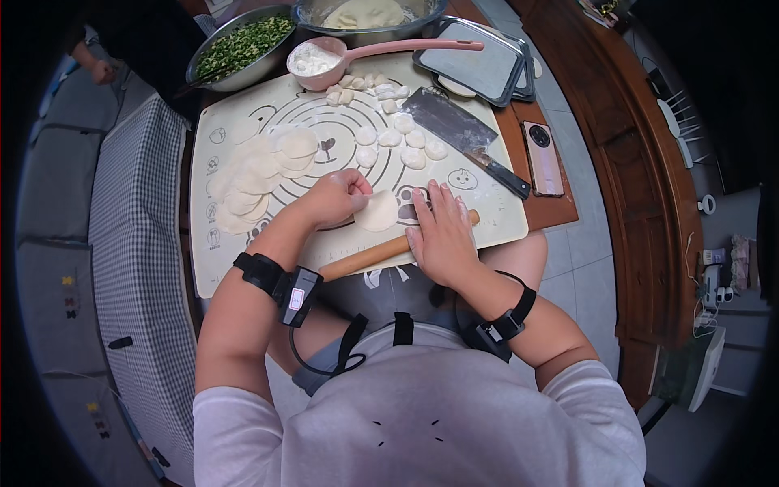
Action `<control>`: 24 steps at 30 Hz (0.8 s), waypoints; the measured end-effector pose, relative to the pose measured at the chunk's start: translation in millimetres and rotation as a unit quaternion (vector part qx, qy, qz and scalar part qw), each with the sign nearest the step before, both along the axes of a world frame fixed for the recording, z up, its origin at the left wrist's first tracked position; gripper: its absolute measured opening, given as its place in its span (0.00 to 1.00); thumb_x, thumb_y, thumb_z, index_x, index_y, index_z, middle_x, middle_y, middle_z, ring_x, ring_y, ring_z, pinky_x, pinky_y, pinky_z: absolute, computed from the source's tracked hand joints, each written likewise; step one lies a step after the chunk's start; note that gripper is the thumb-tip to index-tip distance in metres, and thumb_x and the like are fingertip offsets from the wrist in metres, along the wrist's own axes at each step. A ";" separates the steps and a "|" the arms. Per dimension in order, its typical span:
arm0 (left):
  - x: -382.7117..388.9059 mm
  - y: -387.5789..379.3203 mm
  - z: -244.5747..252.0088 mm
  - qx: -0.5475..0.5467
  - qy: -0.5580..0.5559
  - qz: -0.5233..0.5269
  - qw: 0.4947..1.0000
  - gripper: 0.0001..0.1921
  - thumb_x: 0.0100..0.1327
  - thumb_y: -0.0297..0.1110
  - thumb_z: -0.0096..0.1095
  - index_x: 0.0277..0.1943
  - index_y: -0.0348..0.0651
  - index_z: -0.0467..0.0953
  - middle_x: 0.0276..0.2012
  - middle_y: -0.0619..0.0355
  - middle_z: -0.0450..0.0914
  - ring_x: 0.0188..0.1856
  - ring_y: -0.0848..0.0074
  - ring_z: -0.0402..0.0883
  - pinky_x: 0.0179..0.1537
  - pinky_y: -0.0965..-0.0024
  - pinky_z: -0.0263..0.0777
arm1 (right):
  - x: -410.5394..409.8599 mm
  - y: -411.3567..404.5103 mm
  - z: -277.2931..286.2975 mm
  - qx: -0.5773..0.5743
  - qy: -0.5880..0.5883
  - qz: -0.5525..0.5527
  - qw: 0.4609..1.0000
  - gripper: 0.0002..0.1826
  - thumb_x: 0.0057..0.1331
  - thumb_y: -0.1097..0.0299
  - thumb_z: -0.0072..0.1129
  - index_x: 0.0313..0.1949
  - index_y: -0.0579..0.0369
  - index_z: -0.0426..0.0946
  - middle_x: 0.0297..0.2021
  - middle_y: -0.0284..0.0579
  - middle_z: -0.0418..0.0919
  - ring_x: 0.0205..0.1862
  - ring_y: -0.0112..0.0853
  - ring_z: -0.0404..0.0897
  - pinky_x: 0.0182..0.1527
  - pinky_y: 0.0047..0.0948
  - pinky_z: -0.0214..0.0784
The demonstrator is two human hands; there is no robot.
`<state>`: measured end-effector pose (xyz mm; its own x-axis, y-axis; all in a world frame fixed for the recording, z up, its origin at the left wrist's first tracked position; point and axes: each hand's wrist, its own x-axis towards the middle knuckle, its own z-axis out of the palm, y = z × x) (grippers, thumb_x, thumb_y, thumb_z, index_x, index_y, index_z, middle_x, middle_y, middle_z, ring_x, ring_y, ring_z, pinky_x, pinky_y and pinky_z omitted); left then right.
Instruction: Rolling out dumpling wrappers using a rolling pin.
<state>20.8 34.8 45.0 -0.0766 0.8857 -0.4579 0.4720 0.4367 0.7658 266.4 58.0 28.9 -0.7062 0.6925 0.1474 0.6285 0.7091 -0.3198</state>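
My left hand (342,196) pinches the upper left edge of a thin round dough wrapper (375,212), which lies on the printed pastry mat (487,225). Flat and with fingers spread, my right hand (444,234) rests over the right part of a wooden rolling pin (365,257) along the mat's front edge. Overlapping finished wrappers (255,173) are heaped at the mat's left. Several flattened dough pieces (414,158) sit right of the middle, with small uncut-round dough lumps (356,85) behind them.
A cleaver (453,125) lies at the mat's right, beside a phone (543,159). Behind are a pink ladle of flour (316,64), stacked metal trays (471,61), a bowl of chopped green filling (243,49) and a basin of dough (365,15). Another person's hand (102,72) shows at far left.
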 end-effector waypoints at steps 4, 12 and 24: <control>0.7 -2.9 2.2 -0.009 -0.021 -0.066 0.998 0.18 0.60 0.30 0.66 0.52 0.34 0.75 0.32 0.64 0.78 0.33 0.83 0.76 0.35 0.77 0.72 | -25.8 21.3 -1.0 0.012 -0.010 -0.030 0.999 0.35 0.65 0.64 0.53 0.71 0.55 0.58 0.70 0.65 0.54 0.74 0.56 0.52 0.73 0.58 0.43; 20.6 7.3 4.0 0.063 0.086 -0.036 0.994 0.14 0.61 0.33 0.67 0.48 0.37 0.79 0.31 0.62 0.79 0.32 0.80 0.77 0.36 0.73 0.73 | -71.0 59.0 -0.4 0.049 0.039 -0.028 0.998 0.35 0.67 0.62 0.50 0.72 0.54 0.57 0.73 0.63 0.51 0.76 0.53 0.47 0.75 0.54 0.37; -0.8 -7.3 -5.1 0.003 -0.069 0.036 0.997 0.09 0.66 0.29 0.60 0.47 0.36 0.76 0.29 0.65 0.76 0.29 0.84 0.72 0.31 0.76 0.69 | 1.7 0.9 2.9 -0.015 -0.018 0.032 0.999 0.36 0.68 0.53 0.56 0.71 0.55 0.59 0.71 0.62 0.54 0.74 0.54 0.52 0.72 0.58 0.45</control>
<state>20.1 27.5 39.9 -0.0758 0.8832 -0.4629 0.3295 0.4603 0.8243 268.0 58.9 31.8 -0.7542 0.6487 0.1016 0.5928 0.7392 -0.3195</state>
